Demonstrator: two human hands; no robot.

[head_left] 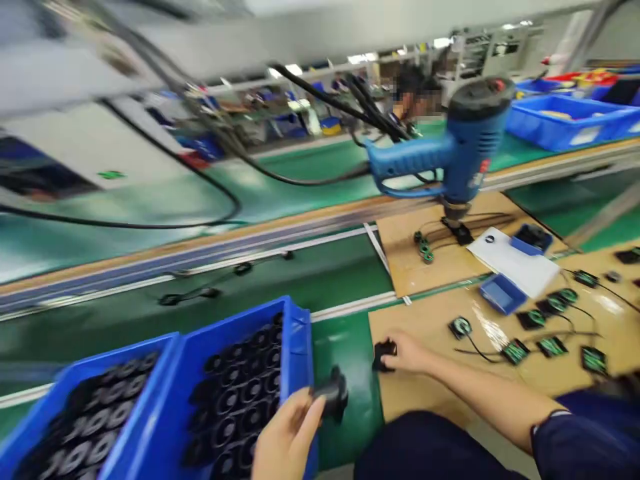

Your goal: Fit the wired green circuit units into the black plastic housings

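Note:
My left hand (287,430) grips a black flanged plastic part (333,395) between thumb and fingers, beside the right wall of a blue bin. To the right, my right hand (407,353) is closed around a small black part (384,355) at the left edge of a brown board (425,393). That second part is partly covered by the fingers, so its exact kind is unclear. The near blue bin (297,347) holds rows of black round-holed parts (250,387). Small black pieces with green circuit boards (515,351) and wires lie on the board further right.
A blue heat gun (473,147) stands nozzle down above a second brown board (400,233). Small blue trays (503,293) and a white sheet (515,260) lie nearby. Another bin of black parts (170,343) is at far left. Cables (300,181) hang across the bench.

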